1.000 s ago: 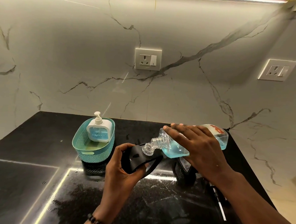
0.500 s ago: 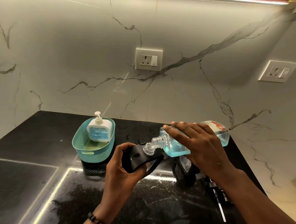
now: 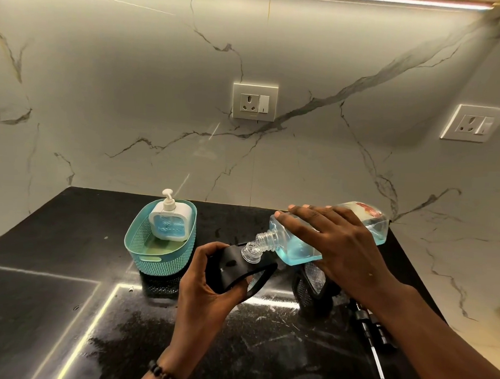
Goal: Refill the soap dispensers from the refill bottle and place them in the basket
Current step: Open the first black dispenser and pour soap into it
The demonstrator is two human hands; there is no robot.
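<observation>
I am tipping the refill bottle (image 3: 304, 244) with my right hand (image 3: 344, 252) closed around it, neck lowered into the black dispenser (image 3: 233, 266) my left hand (image 3: 206, 288) is gripping tilted to catch the soap; the white dispenser (image 3: 170, 223) is standing in the basket (image 3: 149, 262), far left on the worktop (image 3: 50, 266).

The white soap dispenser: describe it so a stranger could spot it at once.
Look at the black countertop below the marble wall, toward its back. A teal basket stands there, left of the two hands, and the white soap dispenser stands upright inside it. Unlike the tilted clear refill bottle, it has a white pump on top and a blue front panel.
</observation>
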